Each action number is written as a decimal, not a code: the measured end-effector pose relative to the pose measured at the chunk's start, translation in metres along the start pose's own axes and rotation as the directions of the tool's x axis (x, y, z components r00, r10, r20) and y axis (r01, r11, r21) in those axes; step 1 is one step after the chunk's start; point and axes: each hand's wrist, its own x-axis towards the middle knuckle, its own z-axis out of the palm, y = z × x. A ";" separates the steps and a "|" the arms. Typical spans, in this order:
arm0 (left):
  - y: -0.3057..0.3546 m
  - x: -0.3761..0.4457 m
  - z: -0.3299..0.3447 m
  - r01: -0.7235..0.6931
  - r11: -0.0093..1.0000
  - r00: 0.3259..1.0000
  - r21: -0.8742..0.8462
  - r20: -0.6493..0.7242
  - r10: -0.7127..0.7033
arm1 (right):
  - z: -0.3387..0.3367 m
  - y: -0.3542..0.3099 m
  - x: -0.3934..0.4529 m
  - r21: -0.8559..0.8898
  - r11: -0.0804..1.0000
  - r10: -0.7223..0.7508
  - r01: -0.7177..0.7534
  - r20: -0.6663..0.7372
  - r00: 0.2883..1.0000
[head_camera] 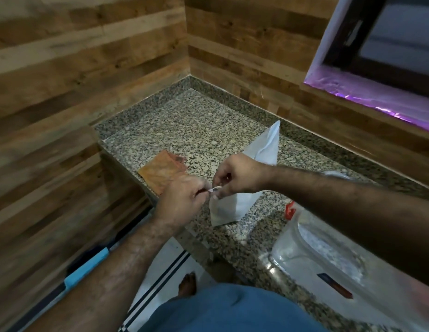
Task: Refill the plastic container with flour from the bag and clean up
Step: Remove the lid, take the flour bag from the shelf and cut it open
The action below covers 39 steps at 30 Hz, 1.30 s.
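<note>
At frame centre, the left hand (182,200) and right hand (235,174) each pinched a small white tie (214,188) with curled fingers, above the white flour bag (235,207) on the granite surface (189,130). The clear plastic container (328,267) sat lower right.

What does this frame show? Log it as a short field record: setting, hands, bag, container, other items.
setting: granite counter in a corner of wood-panelled walls
left hand: pinches a small white tie or strip at the bag's corner
right hand: pinches the same strip from the other side
bag: white bag lying on the counter, apparently not opened yet
container: clear plastic container with a red clip, near the counter's front edge, right of the bag
other items: orange cloth left of the bag
</note>
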 end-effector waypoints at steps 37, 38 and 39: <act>-0.019 0.027 0.031 -0.245 0.968 0.900 0.059 0.385 0.204 | -0.122 0.136 0.010 0.114 0.696 0.615 -0.709 -0.606 0.505; -0.019 0.028 0.031 -0.246 0.968 0.898 0.049 0.387 0.208 | -0.121 0.140 0.011 0.150 0.675 0.642 -0.722 -0.603 0.474; -0.019 0.029 0.031 -0.246 0.968 0.896 0.043 0.392 0.210 | -0.118 0.143 0.013 0.178 0.660 0.662 -0.730 -0.597 0.453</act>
